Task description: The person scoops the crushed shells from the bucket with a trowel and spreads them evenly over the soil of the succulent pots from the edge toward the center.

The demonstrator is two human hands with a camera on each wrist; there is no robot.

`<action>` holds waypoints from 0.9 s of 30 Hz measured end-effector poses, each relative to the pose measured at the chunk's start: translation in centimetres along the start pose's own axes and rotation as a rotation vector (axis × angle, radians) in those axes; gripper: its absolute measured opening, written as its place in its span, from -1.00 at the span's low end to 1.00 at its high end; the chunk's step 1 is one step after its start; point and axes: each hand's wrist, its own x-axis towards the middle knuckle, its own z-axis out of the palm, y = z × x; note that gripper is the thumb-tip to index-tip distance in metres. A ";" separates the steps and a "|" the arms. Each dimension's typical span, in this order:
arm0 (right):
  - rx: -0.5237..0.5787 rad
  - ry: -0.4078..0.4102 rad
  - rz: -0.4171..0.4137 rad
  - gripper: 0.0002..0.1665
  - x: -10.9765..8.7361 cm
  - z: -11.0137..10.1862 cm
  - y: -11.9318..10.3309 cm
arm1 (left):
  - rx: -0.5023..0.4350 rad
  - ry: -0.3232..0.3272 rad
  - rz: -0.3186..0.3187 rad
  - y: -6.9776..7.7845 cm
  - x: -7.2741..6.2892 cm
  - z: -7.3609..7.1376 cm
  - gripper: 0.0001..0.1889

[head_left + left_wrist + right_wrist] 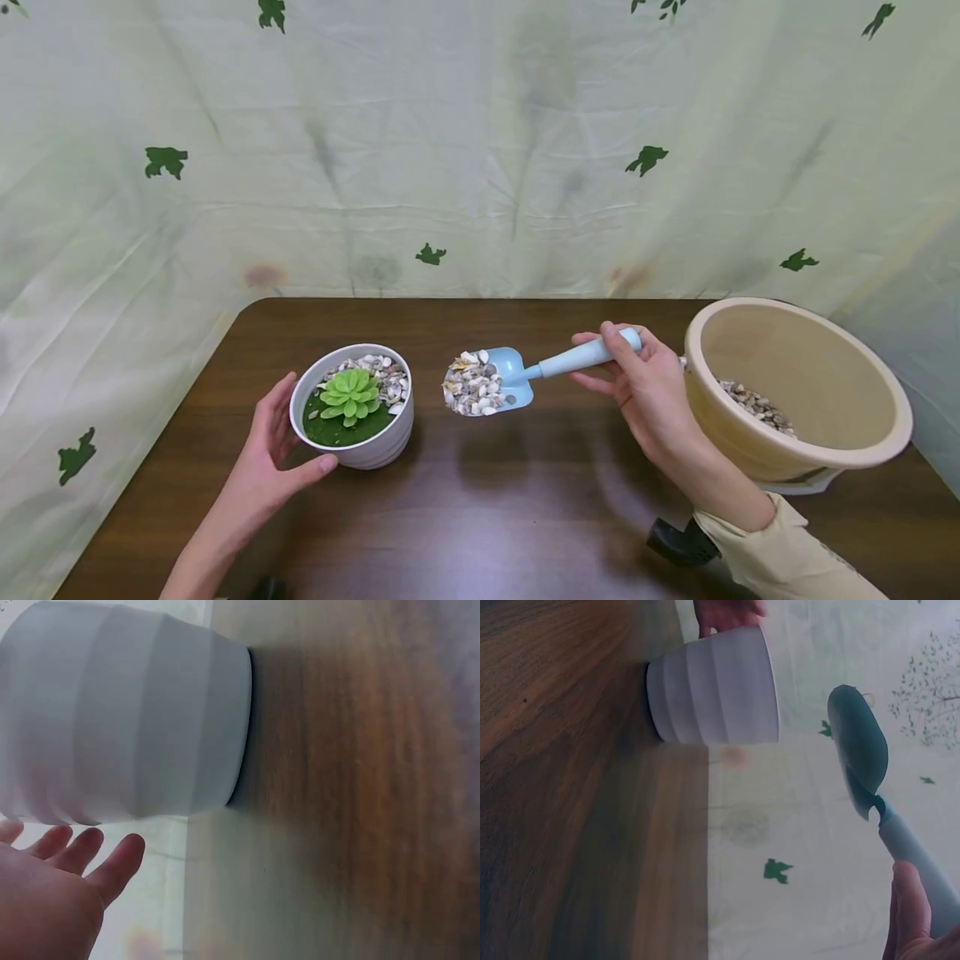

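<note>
A light blue hand trowel (517,375) heaped with pale pebbles (474,383) hangs above the table, its handle gripped by my right hand (648,387). In the right wrist view the underside of the trowel (859,742) shows. To its left stands a white ribbed pot (375,450) holding a green succulent (350,396), with green moss-like cover in front and pebbles along the back and right. My left hand (266,454) is spread around the pot's left side, thumb in front. In the left wrist view its fingers (112,866) are straight beside the pot wall.
A large cream tub (795,454) stands on the right, with more pebbles (757,408) lying at its bottom. The dark wooden table (480,533) ends at a pale leaf-patterned curtain (480,150) behind.
</note>
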 end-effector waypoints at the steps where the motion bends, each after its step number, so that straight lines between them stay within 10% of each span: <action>1: 0.000 0.004 -0.003 -0.85 0.1 0.1 0.1 | -0.014 -0.007 0.000 -0.1 0.3 0.0 0.08; 27: 0.001 -0.012 -0.066 -0.78 1.1 4.0 3.2 | -0.126 -0.079 -0.039 -0.5 2.3 0.1 0.02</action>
